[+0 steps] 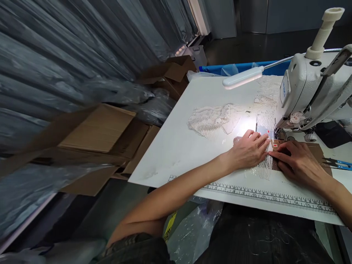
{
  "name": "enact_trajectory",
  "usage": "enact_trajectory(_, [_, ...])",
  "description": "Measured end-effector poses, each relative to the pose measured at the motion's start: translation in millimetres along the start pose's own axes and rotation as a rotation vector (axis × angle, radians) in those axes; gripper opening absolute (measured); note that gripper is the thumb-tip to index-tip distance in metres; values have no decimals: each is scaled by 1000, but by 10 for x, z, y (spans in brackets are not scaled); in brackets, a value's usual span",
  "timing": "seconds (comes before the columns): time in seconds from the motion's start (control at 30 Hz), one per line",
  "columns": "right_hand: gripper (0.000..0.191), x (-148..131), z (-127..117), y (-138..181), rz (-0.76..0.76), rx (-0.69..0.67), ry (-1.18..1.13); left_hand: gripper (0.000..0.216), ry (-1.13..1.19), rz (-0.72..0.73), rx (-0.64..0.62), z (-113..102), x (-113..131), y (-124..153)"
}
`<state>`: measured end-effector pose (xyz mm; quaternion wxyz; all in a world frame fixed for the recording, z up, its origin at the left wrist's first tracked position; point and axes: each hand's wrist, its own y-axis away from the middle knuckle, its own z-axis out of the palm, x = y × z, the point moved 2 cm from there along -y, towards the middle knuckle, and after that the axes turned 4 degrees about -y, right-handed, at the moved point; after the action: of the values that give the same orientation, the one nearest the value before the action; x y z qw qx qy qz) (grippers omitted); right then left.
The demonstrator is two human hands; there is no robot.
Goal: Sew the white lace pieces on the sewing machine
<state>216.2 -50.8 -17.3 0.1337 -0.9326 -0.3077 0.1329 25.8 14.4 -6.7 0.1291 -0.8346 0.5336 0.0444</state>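
Note:
Both of my hands rest on the sewing table in front of the sewing machine [298,82]. My left hand [251,146] lies flat over a strip of white lace [264,169], fingers stretched toward the needle area. Close on its right, my right hand [297,161] touches the lace's edge with its index fingertip. Its fingers are apart and partly bent over a brown board [316,149]. Near the presser foot [276,132], a clear plate with red marks [262,129] sits beside the lace. My left hand covers part of the strip.
More lace pieces [213,117] lie left of the machine. A lit lamp [243,77] hangs above the table. Blue-handled thread snips [339,164] lie at the right. A ruler strip [264,196] runs along the front edge. Open cardboard boxes [99,126] and plastic bags stand at the left.

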Motion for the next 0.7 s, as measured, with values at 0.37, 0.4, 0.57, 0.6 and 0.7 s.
enact_trajectory(0.37, [37,90,-3,41,85,20,-15,44,258,52,-33,63,-239,-148])
enact_trajectory(0.4, [37,89,2,42,91,23,-17,44,264,53,-25,63,-233,-138])
enact_trajectory(0.57, [36,77,11,38,97,33,-12,44,259,49,8,63,-225,-126])
enact_trajectory(0.6, [36,69,8,34,96,34,1,44,258,53,5,68,-230,-123])
enact_trajectory(0.7, [34,39,-5,17,81,40,37,45,270,74,6,82,-245,-111])
